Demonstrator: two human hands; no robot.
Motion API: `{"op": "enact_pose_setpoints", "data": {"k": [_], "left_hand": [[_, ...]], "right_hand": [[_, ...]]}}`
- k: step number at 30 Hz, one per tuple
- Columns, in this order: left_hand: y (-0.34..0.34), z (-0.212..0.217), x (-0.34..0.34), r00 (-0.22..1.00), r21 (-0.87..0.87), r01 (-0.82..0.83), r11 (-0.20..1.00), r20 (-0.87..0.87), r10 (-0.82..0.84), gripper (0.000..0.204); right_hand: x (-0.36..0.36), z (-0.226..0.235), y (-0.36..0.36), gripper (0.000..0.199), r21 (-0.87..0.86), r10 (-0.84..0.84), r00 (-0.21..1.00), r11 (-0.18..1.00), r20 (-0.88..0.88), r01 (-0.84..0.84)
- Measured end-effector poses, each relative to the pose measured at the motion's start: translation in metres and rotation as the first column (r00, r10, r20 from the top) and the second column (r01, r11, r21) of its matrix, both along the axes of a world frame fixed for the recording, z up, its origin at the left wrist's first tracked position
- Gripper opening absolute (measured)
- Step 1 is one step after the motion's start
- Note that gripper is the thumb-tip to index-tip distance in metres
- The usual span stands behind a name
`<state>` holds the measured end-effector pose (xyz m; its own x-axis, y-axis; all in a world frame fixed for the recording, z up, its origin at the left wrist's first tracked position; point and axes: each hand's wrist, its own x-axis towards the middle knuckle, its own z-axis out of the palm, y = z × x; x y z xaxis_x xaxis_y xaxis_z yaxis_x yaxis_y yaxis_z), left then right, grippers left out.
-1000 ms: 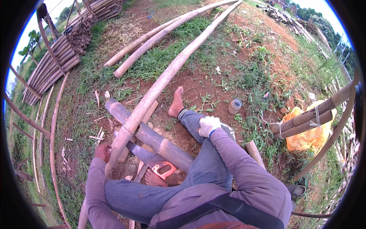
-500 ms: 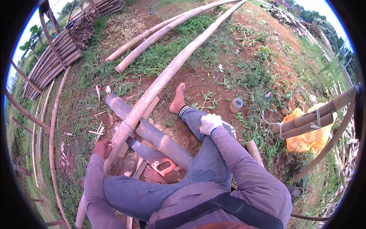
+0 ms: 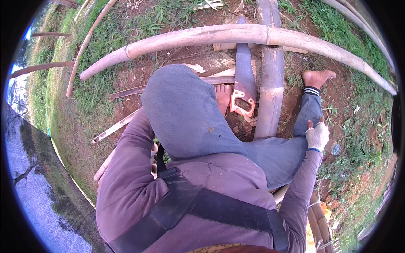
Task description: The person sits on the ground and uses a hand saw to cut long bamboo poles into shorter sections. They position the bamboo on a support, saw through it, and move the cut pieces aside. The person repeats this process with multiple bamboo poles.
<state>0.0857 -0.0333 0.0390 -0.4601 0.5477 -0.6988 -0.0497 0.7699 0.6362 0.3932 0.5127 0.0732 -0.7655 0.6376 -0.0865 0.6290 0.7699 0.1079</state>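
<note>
Person [image 3: 223, 177] seated, seen from above. A pole [image 3: 228, 34] crosses over a thicker bamboo [image 3: 271, 101] and a saw [image 3: 244, 78], its orange handle [image 3: 239, 95] just beside a bare foot [image 3: 222, 99]. The gloved right hand [image 3: 317, 137] lies at the right shin [image 3: 301, 120], apparently touching it; a jar [image 3: 335, 148] is near.

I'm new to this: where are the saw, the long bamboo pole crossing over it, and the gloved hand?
Saw [image 3: 244, 69]: head view, middle of its blade.
Long bamboo pole [image 3: 211, 34]: head view, near mid-length.
Gloved right hand [image 3: 317, 136]: head view, on the white glove.
</note>
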Motion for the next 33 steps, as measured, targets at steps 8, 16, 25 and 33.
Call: {"op": "enact_pose_setpoints", "data": {"k": [8, 16, 25, 33], "left_hand": [[-0.024, -0.062, 0.062, 0.895, -0.22, 0.014, 0.975, -0.433, -0.11, 0.034], [-0.087, -0.054, -0.007, 0.898, -0.403, -0.133, 0.905, -0.436, -0.062, 0.047], [-0.121, -0.16, 0.06, 0.674, -0.455, -0.07, 0.888, -0.678, -0.294, 0.039], [-0.082, -0.082, 0.067, 0.86, -0.412, -0.029, 0.911, -0.475, -0.188, 0.036]], "right_hand": [[-0.099, 0.004, -0.188, 0.049, -0.513, 0.673, 0.718, 0.559, -0.178, -0.651], [-0.101, -0.1, -0.224, 0.05, -0.671, 0.724, 0.684, 0.551, 0.089, -0.496], [-0.108, -0.083, -0.228, 0.049, -0.694, 0.68, 0.726, 0.572, 0.101, -0.438], [-0.145, -0.028, -0.248, 0.071, -0.069, 0.755, 0.423, 0.453, -0.502, -0.889]]}}
